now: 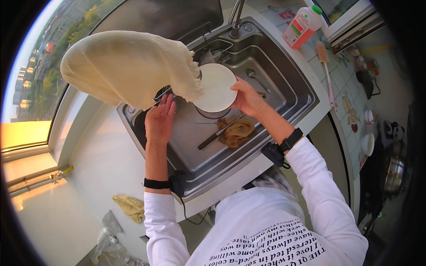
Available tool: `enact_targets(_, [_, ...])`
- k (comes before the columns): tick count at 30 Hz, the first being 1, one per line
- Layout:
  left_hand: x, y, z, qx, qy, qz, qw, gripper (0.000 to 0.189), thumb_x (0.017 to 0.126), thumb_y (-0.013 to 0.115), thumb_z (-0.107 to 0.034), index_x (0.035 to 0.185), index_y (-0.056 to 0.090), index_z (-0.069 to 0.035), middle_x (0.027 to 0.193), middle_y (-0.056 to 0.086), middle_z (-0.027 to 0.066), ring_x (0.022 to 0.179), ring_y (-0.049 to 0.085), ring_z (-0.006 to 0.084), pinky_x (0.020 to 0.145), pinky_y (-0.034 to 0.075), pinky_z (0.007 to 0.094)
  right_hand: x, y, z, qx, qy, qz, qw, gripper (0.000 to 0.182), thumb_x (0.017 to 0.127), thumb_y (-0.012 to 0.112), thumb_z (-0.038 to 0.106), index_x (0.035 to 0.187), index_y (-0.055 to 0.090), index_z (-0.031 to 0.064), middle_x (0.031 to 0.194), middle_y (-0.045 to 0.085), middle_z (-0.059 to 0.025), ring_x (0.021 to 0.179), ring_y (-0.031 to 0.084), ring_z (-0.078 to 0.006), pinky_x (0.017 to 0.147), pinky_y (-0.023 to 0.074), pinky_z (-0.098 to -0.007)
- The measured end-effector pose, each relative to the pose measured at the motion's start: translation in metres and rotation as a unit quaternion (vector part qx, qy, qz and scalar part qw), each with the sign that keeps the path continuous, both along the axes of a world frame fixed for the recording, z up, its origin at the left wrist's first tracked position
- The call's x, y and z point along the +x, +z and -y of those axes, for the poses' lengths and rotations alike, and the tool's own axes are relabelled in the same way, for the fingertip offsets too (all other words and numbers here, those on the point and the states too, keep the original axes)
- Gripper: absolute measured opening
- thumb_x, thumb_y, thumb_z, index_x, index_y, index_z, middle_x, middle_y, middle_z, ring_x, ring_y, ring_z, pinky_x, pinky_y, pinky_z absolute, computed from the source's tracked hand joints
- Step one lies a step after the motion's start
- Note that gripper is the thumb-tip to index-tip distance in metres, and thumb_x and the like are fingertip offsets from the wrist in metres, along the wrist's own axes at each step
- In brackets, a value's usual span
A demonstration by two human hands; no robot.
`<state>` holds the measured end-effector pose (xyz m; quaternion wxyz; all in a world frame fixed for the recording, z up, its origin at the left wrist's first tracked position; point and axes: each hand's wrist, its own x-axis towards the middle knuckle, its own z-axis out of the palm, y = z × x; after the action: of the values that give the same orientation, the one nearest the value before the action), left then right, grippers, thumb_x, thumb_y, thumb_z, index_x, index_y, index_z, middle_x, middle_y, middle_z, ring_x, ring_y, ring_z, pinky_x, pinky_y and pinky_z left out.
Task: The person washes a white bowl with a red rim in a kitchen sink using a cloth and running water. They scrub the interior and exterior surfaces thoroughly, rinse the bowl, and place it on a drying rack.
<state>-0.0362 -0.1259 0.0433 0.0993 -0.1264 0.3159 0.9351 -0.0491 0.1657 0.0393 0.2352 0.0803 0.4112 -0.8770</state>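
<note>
My right hand (249,97) grips the right rim of a round white dish (218,87), tilted over the stainless steel sink (196,136). To its left, my left hand (160,121) is raised palm up with fingers extended, under the lower edge of a large cream cloth (126,63). The cloth covers something in the upper left, and its frayed edge overlaps the dish. Below the dish lie a crumpled brown cloth (240,133) and a utensil with a black handle (208,142). A metal spoon (258,79) lies in the basin on the right.
The faucet (235,30) stands at the sink's far edge. On the tiled counter are a bottle of pink liquid (301,28) and a pink-handled bottle brush (327,74). A yellowish cloth (130,206) lies left of my left forearm, with clear plastic bags (108,237) below it.
</note>
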Motion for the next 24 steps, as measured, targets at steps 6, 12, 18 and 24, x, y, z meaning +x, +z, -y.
enact_targets(6, [-0.006, 0.013, -0.012, -0.134, -0.044, 0.010, 0.990, 0.054, 0.085, 0.052, -0.004, 0.135, 0.032, 0.006, 0.145, 0.029, 0.0195, 0.131, 0.039, 0.0329, 0.104, 0.038, 0.0455, 0.009, 0.008, -0.016, 0.024, 0.019, -0.004, 1.000, 0.051, 0.083, 0.052, 0.024, 0.131, 0.042, 0.0105, 0.117, 0.057, -0.0084, 0.101, 0.062, -0.0234, 0.078, 0.0566, -0.0433])
enact_targets(12, [0.028, 0.003, -0.064, -0.083, -0.214, 0.019, 0.973, 0.057, 0.087, 0.058, -0.027, 0.136, 0.037, -0.007, 0.137, 0.043, 0.0137, 0.122, 0.048, 0.0298, 0.099, 0.042, 0.0459, 0.014, 0.012, -0.031, 0.027, 0.029, 0.027, 0.999, 0.047, 0.085, 0.052, 0.026, 0.127, 0.046, 0.0061, 0.113, 0.059, -0.0097, 0.098, 0.063, -0.0235, 0.077, 0.0565, -0.0444])
enact_targets(18, [0.030, 0.004, -0.110, -0.151, -0.267, -0.017, 0.952, 0.072, 0.079, 0.066, -0.017, 0.140, 0.029, -0.010, 0.131, 0.045, 0.0103, 0.113, 0.054, 0.0247, 0.089, 0.050, 0.0395, 0.025, 0.021, -0.049, 0.081, 0.103, 0.034, 0.991, 0.049, 0.088, 0.052, 0.029, 0.129, 0.046, 0.0031, 0.115, 0.060, -0.0106, 0.099, 0.063, -0.0226, 0.081, 0.0556, -0.0415])
enact_targets(24, [0.042, -0.002, -0.134, -0.184, -0.170, -0.001, 0.968, 0.065, 0.077, 0.062, -0.003, 0.134, 0.031, -0.006, 0.125, 0.049, 0.0146, 0.112, 0.055, 0.0257, 0.088, 0.054, 0.0392, 0.049, 0.030, -0.054, 0.165, 0.002, -0.015, 0.986, 0.053, 0.085, 0.056, 0.013, 0.136, 0.042, 0.0035, 0.117, 0.058, -0.0090, 0.103, 0.059, -0.0186, 0.082, 0.0550, -0.0371])
